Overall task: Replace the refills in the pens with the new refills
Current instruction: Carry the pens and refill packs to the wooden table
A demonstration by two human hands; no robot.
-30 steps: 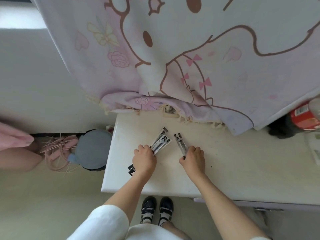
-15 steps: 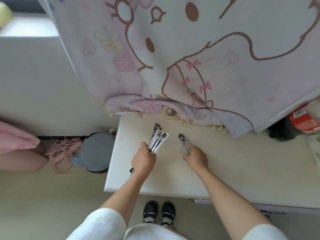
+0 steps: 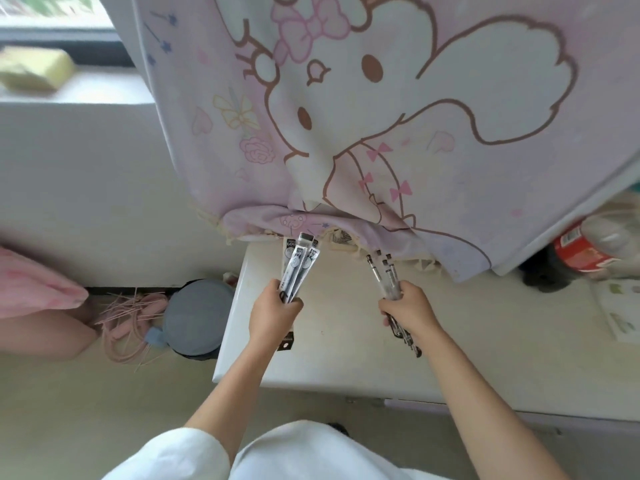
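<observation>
While standing at a scuffed white tabletop point(image 3: 332, 362), a person in a white sleeve point(image 3: 166, 455) reaches both bare arms over it. The left hand point(image 3: 273, 313) has its fingers curled round a fan of packaged refills point(image 3: 299, 268), black-and-silver sleeves whose far ends point towards the wall; a black end with a hang hole shows below the fist. The right hand point(image 3: 408, 311) grips a bundle of clear pens point(image 3: 384, 275), their dark ends sticking out beside the wrist. One refill packet carries what looks like "600"; its other print is too small to read. Left of the table, on a pale cream floor, stands a round grey bin point(image 3: 197, 317) beside a tangle of pink cords point(image 3: 128, 320). A printed sheet point(image 3: 620, 306) lies at the table's right edge, and behind it a plastic bottle point(image 3: 588, 251) with a red label, its lettering blurred. A lilac cloth point(image 3: 381, 133) printed with a white long-eared cartoon figure and pink bows hangs onto the table's far edge. A yellow sponge point(image 3: 34, 72) rests on the windowsill beyond.
</observation>
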